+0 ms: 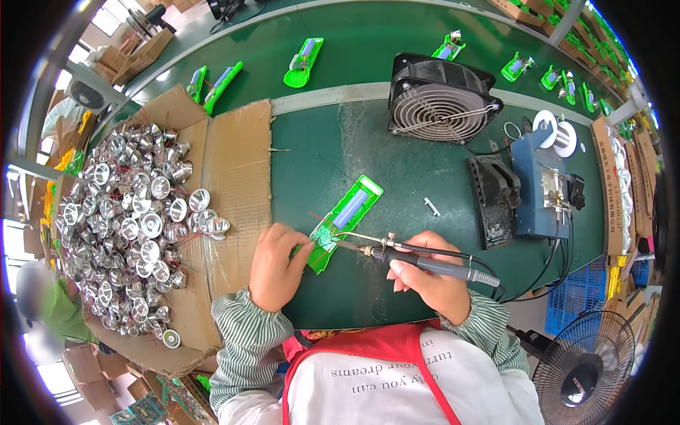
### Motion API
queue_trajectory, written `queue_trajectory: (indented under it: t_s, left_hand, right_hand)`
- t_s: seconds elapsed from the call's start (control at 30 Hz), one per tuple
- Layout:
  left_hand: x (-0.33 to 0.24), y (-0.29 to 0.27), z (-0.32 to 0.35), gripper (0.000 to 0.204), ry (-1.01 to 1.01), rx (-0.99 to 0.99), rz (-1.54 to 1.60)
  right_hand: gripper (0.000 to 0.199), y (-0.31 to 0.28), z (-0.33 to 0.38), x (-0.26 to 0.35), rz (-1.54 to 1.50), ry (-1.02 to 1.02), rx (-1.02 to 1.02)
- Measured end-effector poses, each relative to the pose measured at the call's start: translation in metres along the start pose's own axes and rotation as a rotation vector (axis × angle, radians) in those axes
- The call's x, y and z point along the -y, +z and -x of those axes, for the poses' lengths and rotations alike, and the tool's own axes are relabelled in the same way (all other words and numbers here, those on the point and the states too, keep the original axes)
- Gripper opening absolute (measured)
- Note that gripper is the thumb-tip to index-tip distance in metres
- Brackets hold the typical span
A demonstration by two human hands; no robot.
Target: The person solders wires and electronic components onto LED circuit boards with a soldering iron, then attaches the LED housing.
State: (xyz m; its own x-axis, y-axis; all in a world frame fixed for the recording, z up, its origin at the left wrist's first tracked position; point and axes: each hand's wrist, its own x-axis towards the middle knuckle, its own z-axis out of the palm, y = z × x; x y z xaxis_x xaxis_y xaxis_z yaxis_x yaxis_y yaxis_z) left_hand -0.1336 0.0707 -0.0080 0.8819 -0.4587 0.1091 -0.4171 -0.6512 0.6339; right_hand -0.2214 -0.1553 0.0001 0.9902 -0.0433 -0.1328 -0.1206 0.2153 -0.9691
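Note:
My right hand (430,275) grips a soldering iron (446,268) with a grey handle and a thin metal feed tube along it. Its tip points left, over the lower part of a bright green plastic housing (367,185). Inside that housing lie a blue-violet cylindrical battery (352,207) and a small circuit board (326,236) with thin red wires. At the board's left edge, my left hand (278,263) is closed, thumb and forefinger pinched together. Whatever sits between those fingertips is too small to make out. The exact contact of the iron's tip is unclear.
A cardboard box (241,152) full of silver lamp reflectors (142,205) stands left. A black fan (443,106) is at the back, with a blue solder feeder (538,184) and black iron stand (494,198) to the right. More green housings (303,62) lie beyond.

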Motion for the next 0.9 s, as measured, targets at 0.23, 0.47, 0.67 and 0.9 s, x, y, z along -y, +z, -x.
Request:
queue_trajectory:
  t_s: [0.23,0.47,0.67,0.9]
  left_hand:
    - [-0.001,-0.001,0.002,0.008,0.064,0.130,-0.073]
    - [0.000,-0.004,-0.003,0.008,0.074,0.183,-0.096]
    - [-0.001,-0.004,-0.004,0.008,0.051,0.194,-0.078]
    - [0.004,-0.004,-0.004,0.008,0.052,0.202,-0.073]
  right_hand:
    - [0.015,0.006,-0.003,-0.007,-0.041,0.066,0.019]
    - [0.013,0.006,-0.008,-0.009,-0.050,0.106,0.034]
    - [0.013,0.004,-0.009,-0.012,-0.028,0.102,0.043]
    - [0.015,0.003,-0.007,-0.009,-0.071,0.057,-0.009]
